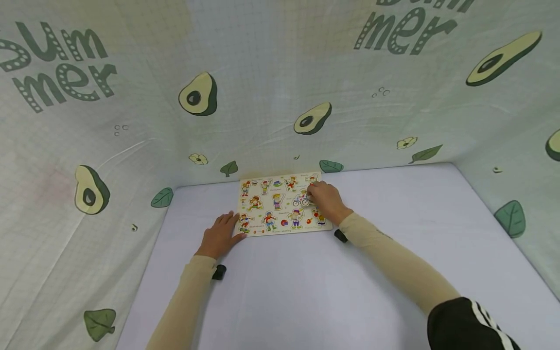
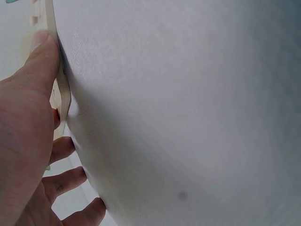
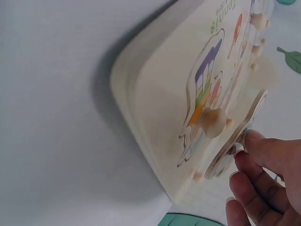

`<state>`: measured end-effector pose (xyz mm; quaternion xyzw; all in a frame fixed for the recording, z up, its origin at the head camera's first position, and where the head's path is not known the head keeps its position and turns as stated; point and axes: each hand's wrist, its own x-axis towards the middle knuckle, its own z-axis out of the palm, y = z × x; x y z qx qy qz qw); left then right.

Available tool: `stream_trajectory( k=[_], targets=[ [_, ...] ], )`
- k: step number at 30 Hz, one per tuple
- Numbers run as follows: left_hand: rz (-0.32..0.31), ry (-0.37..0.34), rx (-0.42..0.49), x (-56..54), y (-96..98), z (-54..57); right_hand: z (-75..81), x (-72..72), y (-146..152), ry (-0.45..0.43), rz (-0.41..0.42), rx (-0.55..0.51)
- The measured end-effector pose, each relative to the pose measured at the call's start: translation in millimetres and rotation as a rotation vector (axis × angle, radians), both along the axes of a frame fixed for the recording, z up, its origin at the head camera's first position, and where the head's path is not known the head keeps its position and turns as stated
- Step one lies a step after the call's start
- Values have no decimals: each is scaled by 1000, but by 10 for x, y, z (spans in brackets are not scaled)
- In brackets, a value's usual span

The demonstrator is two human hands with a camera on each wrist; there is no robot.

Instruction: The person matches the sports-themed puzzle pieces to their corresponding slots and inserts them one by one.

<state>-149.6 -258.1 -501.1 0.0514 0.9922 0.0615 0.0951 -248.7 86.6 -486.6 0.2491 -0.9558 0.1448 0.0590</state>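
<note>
A pale wooden peg puzzle board (image 1: 266, 201) with printed sports figures lies at the table's far edge. My left hand (image 1: 220, 236) rests at its lower left corner. In the left wrist view the thumb (image 2: 44, 56) lies along the board's edge and the fingers are spread on the table. My right hand (image 1: 325, 198) is over the board's right side. Thumb and fingertips pinch a wooden puzzle piece (image 3: 230, 146), raised and tilted over the board; its picture is mostly hidden. Beside those fingertips in the head view is a cyclist figure (image 1: 301, 199).
A tennis player piece (image 3: 207, 80) with a round wooden knob (image 3: 214, 122) sits in the board near the held piece. White cloth covers the table (image 1: 280, 291). Behind and at the sides hangs a curtain (image 1: 253, 87) with avocado prints.
</note>
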Motion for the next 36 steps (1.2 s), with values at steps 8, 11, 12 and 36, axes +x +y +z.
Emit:
stream_trajectory(
  k=[8,11,12,36],
  targets=[
    [2,-2,6,2,-12,-5,-4,-49,-92,-23,-8,-2],
    [1,-6,2,0,-16,-12,-6,-67,-120,-18,-8,5],
    [0,-7,1,0,-16,-13,-6,-72,-128,-16,-8,8],
    [9,4,-3,-19,-31,-51,-103,-200,-310,-36,22,71]
  ],
)
